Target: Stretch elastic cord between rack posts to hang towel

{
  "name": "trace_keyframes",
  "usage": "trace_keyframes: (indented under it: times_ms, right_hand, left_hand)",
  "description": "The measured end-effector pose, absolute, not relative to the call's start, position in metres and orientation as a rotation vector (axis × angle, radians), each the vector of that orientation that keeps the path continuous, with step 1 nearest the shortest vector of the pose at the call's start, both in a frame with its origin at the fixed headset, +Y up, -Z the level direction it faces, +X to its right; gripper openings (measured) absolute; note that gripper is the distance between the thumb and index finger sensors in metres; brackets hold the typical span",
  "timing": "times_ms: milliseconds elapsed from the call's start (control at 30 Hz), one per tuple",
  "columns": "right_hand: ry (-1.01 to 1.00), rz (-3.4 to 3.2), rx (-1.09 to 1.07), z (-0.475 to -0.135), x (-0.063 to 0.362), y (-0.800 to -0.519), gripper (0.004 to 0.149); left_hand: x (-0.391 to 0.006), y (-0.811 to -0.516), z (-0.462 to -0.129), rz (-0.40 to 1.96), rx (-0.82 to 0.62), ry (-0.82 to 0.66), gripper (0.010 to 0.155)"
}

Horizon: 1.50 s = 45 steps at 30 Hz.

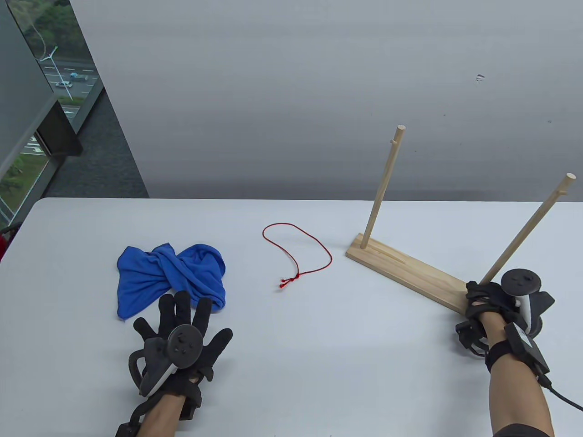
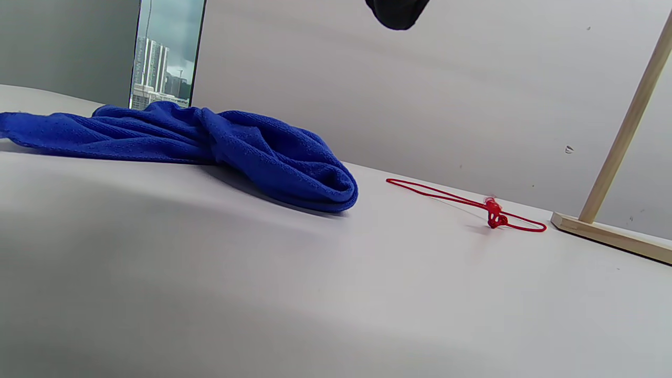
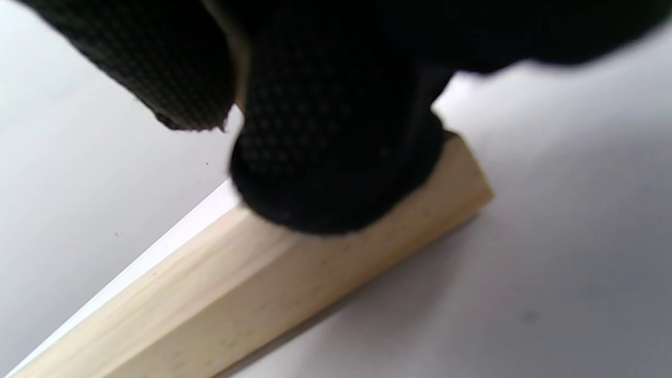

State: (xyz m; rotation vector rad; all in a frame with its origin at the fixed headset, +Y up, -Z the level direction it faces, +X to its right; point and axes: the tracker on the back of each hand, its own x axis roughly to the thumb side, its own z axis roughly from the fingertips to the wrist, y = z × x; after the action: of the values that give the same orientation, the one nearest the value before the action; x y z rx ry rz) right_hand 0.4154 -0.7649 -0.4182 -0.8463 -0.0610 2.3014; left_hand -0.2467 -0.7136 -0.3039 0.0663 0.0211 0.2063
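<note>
A crumpled blue towel (image 1: 171, 275) lies on the white table at the left. A red elastic cord (image 1: 296, 250) lies in a loose loop at the middle. A wooden rack (image 1: 405, 268) with two upright posts (image 1: 385, 182) stands at the right. My left hand (image 1: 182, 314) lies open with fingers spread, fingertips at the towel's near edge. My right hand (image 1: 485, 298) grips the near end of the rack base by the right post (image 1: 528, 232). The right wrist view shows its gloved fingers (image 3: 336, 157) on the base (image 3: 236, 294). The left wrist view shows towel (image 2: 236, 147) and cord (image 2: 472, 202).
The table's far edge runs just behind the rack, with a grey wall beyond. A window is at the far left. Bare table surface lies between the towel, the cord and the rack.
</note>
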Motion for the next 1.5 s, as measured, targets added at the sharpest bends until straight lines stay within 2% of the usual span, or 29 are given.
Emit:
trace_keyframes:
  times_ms: [367, 833, 1133, 1300, 1500]
  right_hand:
    - [-0.142, 2.219, -0.788, -0.409, 0.413, -0.761, 0.051]
    - [-0.259, 2.203, -0.593, -0.383, 0.391, -0.715, 0.051]
    - [-0.272, 2.238, -0.426, -0.358, 0.36, -0.691, 0.05]
    - [-0.249, 2.266, -0.342, -0.347, 0.338, -0.689, 0.05]
    - [-0.191, 2.321, -0.252, -0.34, 0.313, -0.7, 0.05]
  left_hand:
    - [-0.248, -0.714, -0.304, 0.226, 0.032, 0.029, 0.093]
    - [-0.251, -0.715, -0.305, 0.249, 0.003, 0.025, 0.095]
    - [-0.251, -0.716, -0.305, 0.249, 0.016, 0.018, 0.094]
    - [-0.251, -0.717, -0.305, 0.262, 0.012, 0.017, 0.093]
    - [-0.251, -0.718, -0.304, 0.264, 0.009, 0.011, 0.093]
